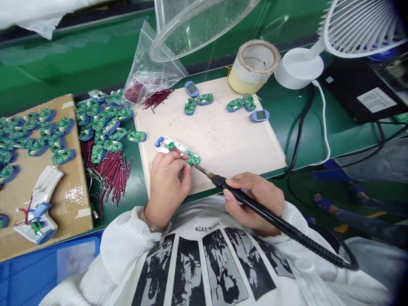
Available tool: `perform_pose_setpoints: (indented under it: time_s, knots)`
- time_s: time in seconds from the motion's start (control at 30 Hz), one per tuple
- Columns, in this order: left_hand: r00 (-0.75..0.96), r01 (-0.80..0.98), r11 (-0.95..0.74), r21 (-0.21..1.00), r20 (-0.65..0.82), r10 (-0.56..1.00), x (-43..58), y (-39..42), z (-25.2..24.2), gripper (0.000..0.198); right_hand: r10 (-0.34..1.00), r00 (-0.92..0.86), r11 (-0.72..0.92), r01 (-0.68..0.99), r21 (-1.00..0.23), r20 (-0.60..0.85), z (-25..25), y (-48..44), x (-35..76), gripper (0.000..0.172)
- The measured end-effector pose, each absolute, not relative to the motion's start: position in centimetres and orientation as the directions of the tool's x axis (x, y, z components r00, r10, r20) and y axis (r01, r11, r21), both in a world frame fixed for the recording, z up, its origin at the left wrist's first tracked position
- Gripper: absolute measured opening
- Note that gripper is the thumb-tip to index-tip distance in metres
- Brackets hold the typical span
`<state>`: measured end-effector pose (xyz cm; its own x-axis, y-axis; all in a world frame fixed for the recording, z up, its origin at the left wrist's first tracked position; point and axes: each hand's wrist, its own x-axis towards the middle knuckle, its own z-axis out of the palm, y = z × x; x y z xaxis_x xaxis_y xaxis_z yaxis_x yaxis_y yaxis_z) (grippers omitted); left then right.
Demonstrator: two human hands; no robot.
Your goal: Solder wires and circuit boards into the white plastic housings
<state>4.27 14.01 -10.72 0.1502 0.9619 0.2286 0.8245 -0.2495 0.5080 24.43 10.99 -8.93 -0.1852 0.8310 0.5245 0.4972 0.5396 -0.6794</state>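
Note:
My left hand point(167, 182) pinches a small green circuit board point(193, 158) with blue edging, which is joined by thin wires to an open white plastic housing point(170, 144). My right hand point(255, 199) grips a black soldering iron point(274, 216) like a pen. The iron's metal tip point(200, 169) reaches the edge of the green board, right beside my left fingers. The iron's cord runs off past my chest. The work rests on a beige mat point(219, 131) scattered with dark specks.
Several green boards and blue casings lie on the mat. Heaps of boards point(63, 131) and red-black wire pieces point(114, 178) sit left, with a white housing on cardboard. A solder-tip cleaner pot point(254, 66), white fan point(360, 25), plastic bag and black cables stand beyond.

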Motion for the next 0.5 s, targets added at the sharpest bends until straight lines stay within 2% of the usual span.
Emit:
perform_pose_setpoints:
  time_s: [0.23, 0.5]
  knots:
    - [0.133, 0.837, -0.229, 0.497, 0.222, 0.966, 4.42, 13.98, -10.59, 0.012, 0.831, -0.198, 0.540, 0.516, -0.665, 0.521, -8.96, 11.01, 24.41, 0.028]
    - [0.121, 0.844, -0.219, 0.490, 0.225, 0.967, 4.59, 13.99, -10.59, 0.013, 0.779, -0.199, 0.608, 0.470, -0.640, 0.594, -9.48, 10.96, 24.20, 0.031]
